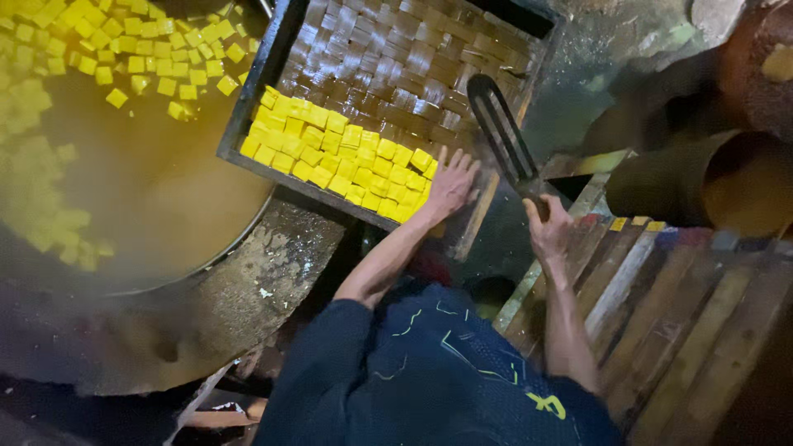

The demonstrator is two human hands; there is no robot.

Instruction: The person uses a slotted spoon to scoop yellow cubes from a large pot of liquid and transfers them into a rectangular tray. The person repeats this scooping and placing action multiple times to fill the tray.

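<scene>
Your right hand (548,227) grips a dark slotted spatula (505,136); your left hand (450,183), fingers spread, rests on yellow cubes (339,157) rowed in the woven tray (413,58). Beyond, more float in a vat (149,182) beside wooden slats (661,306).

Left hand (452,183) flat, right hand (548,229) clenched

No packages, labels, signs or screens in view.

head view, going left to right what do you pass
big vat of yellow liquid with floating cubes → woven tray with rows of yellow cubes → left hand on the tray → slotted spatula in the right hand → wooden slats
</scene>
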